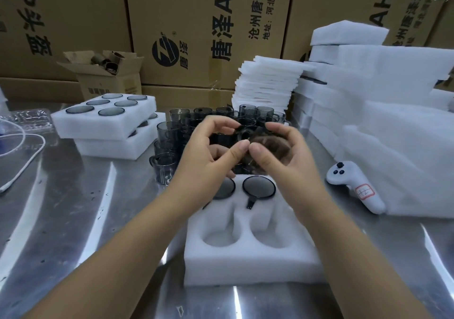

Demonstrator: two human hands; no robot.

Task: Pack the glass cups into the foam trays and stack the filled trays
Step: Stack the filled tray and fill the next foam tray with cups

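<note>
A white foam tray (248,262) lies on the steel table in front of me. Two smoky glass cups (259,188) sit upside down in its far pockets; the nearer pockets are empty. Above the tray, my left hand (208,154) and my right hand (282,156) together hold one dark glass cup (245,134), fingers curled round it and thumbs nearly touching. Behind my hands stands a cluster of several loose glass cups (172,132). At the left, two filled foam trays (105,122) are stacked.
Tall stacks of white foam (267,83) and larger foam blocks (393,112) fill the right side. A white controller (353,186) lies by the foam. A white cable (22,161) runs at the left. Cardboard boxes (196,31) line the back.
</note>
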